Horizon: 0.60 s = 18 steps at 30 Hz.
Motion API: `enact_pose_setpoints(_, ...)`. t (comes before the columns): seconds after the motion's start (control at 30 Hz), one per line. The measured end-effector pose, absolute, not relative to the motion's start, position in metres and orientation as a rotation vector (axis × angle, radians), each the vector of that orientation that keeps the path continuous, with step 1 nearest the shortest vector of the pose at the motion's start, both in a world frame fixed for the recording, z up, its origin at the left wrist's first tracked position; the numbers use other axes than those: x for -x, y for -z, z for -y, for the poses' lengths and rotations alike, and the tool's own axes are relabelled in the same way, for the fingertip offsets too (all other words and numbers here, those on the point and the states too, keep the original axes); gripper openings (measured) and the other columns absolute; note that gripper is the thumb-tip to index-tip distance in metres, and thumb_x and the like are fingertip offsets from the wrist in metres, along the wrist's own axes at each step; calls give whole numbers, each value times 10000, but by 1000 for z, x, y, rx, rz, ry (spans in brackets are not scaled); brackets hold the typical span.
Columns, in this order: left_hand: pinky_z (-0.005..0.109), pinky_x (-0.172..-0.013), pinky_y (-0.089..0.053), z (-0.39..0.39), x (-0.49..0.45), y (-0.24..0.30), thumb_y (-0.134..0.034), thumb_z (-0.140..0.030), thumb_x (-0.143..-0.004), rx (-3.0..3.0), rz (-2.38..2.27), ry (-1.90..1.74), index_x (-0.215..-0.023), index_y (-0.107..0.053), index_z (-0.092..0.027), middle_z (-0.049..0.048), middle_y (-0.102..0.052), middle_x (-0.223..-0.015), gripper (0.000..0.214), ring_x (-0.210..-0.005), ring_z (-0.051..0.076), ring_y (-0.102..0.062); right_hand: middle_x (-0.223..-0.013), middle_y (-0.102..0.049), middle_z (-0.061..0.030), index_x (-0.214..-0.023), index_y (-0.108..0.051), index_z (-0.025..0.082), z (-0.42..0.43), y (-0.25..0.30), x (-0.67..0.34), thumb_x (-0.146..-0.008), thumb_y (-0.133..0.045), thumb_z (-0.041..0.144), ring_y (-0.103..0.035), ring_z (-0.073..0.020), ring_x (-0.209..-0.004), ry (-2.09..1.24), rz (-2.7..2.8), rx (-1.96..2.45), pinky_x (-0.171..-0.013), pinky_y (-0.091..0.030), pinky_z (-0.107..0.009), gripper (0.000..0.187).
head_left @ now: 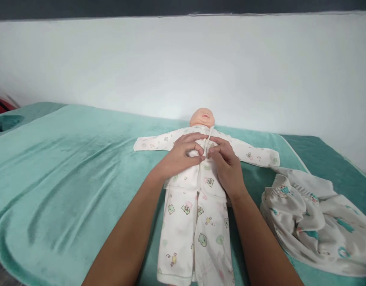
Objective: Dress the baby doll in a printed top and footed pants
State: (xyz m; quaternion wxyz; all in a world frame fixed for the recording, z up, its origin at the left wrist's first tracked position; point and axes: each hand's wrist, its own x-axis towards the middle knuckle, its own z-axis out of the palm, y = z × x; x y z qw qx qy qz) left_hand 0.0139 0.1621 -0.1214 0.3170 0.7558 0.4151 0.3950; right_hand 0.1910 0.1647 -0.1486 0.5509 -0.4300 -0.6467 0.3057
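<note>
A baby doll point(202, 116) lies on its back, its head toward the wall. It wears a white long-sleeved baby shirt point(183, 180) with small animal prints and matching baby pants point(180, 222). Both sleeves stretch out sideways. On the chest, my left hand point(185, 153) is closed, thumb and forefinger pinching at the shirt's front edge. Close beside it, my right hand point(226, 161) has its fingers curled and pinched on the same front opening. A thin white strip point(209, 134) runs down from the collar between my hands. The exact bit of cloth at the fingertips is partly hidden.
A teal blanket point(66, 167) with soft creases covers the surface below. Crumpled white baby clothes point(314, 222) with teal prints lie at the right, near the doll's sleeve end. Behind stands a white wall point(141, 59). Something red point(0, 106) shows at the far left edge.
</note>
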Motion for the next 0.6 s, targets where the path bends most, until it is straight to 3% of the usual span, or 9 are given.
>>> enact_pose_setpoints(0.27,500,-1242,-321,-166,-11,128,-648,-219,-896,-1860,-1004,-1109,-784,-660,-242,-8,-550,-1505,115,-1482,214,-403,-1239,-673,-24,-668,-651,253,-165,149,-192,-932,-588,339,-554,-260,-1283,-686,1562,1013,-1159,-349,-528,285)
enact_pose_setpoints(0.6,491,-1233,-346,-168,1,125,-616,-279,-927,-1984,-970,-942,-875,-705,-277,-25,-437,-1595,103,-1538,234,-313,-1420,-583,-8,-687,-692,269,-165,144,-200,-968,-560,422,-442,-279,-1404,-721,1778,990,-1200,-275,-564,346)
